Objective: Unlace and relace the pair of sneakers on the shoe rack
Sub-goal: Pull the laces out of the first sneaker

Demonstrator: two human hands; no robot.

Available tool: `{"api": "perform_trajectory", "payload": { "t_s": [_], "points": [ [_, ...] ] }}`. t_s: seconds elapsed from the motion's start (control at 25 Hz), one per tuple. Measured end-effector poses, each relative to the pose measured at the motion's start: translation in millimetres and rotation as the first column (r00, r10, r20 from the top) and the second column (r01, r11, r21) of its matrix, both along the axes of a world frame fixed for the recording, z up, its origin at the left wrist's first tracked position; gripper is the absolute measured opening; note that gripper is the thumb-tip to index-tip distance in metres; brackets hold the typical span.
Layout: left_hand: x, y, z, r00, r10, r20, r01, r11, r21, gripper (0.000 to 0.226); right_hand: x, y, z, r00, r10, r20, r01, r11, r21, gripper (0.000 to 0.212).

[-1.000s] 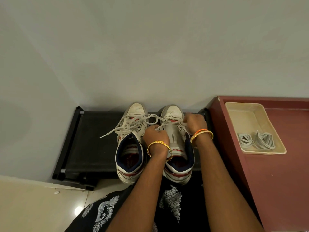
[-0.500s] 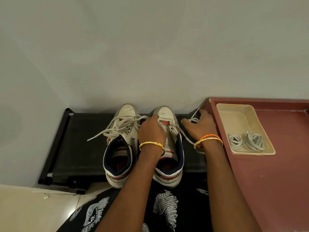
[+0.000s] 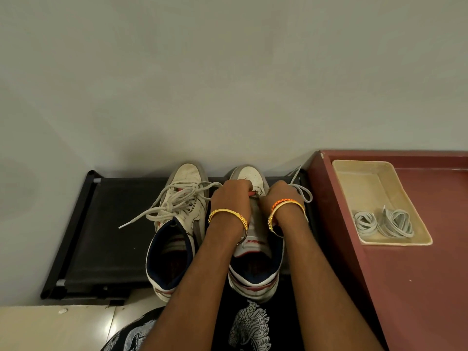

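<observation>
- While the left hand (image 3: 229,196) and right hand (image 3: 278,197) curl at the toe eyelets of the right white high-top sneaker (image 3: 253,249), unlacing looks nearly finished
- Grip on the grey lace (image 3: 301,190) can't be confirmed; next, draw it free

Two sneakers (image 3: 177,224) are sitting side by side on the rack (image 3: 114,236); at three o'clock, a tray (image 3: 359,173) is holding laces (image 3: 385,222).

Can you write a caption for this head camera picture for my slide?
Both hands, left and right, work the lace near the toe of the right sneaker on the shoe rack.
</observation>
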State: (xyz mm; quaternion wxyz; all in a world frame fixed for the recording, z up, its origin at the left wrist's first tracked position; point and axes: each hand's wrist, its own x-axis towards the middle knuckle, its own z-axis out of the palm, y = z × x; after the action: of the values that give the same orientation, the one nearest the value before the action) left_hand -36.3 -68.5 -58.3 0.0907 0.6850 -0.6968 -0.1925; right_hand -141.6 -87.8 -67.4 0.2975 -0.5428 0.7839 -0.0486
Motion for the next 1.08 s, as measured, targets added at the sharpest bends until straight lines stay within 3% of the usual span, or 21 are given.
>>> {"api": "perform_trajectory", "payload": {
  "t_s": [0.2, 0.48, 0.84, 1.08],
  "points": [
    [-4.5, -3.2, -10.1, 0.975, -0.157, 0.159, 0.144, 0.985, 0.094, 0.042, -29.2, -1.8, -5.4, 0.961, -0.034, 0.275, 0.036, 0.999, -0.002, 0.015],
    [-11.5, -1.4, -12.0, 0.974, -0.167, 0.153, 0.16, 0.986, 0.054, 0.041, -33.6, 3.2, -2.9, 0.858, -0.151, 0.492, 0.155, 0.987, 0.033, 0.018],
    [-22.5, 3.7, -15.5, 0.97, -0.166, 0.179, 0.157, 0.986, 0.061, 0.041, -31.9, 2.4, -7.1, 0.862, -0.156, 0.481, 0.163, 0.986, 0.029, 0.015],
    [-17.1, -1.8, -21.3, 0.985, -0.067, 0.161, 0.06, 0.997, 0.044, 0.037, -24.4, 0.6, -12.4, 0.901, -0.185, 0.393, 0.2, 0.98, 0.003, 0.015]
  ]
}}
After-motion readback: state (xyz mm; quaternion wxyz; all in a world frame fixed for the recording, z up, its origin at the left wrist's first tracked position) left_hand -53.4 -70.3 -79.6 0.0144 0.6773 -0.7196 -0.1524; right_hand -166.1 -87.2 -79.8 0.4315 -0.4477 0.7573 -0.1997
